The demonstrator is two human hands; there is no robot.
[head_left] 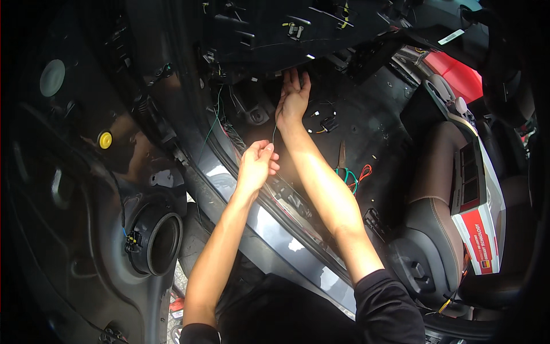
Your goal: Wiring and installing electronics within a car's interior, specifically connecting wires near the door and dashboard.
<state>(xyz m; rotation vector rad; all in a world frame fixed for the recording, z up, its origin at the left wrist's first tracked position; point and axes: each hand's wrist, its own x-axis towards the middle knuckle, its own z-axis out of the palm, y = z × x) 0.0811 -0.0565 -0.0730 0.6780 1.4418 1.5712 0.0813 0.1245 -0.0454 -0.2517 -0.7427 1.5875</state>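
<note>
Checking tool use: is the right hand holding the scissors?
No, the right hand reaches under the dashboard; scissors lie on the floor.

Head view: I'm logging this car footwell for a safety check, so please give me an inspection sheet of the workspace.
Surface: bare dark footwell floor, carpet removed.
Job's things: thin green wire running between the two hands.
Clutter: scissors and a bundle of red and green wire loops on the floor; a white and red box on the brown seat.
Grippers: left hand pinches the wire; right hand reaches up under the dashboard.
Cables: small black connector with short leads on the floor; loose green wire by the sill.
Surroundings: open door panel with speaker opening and yellow plug.
</note>
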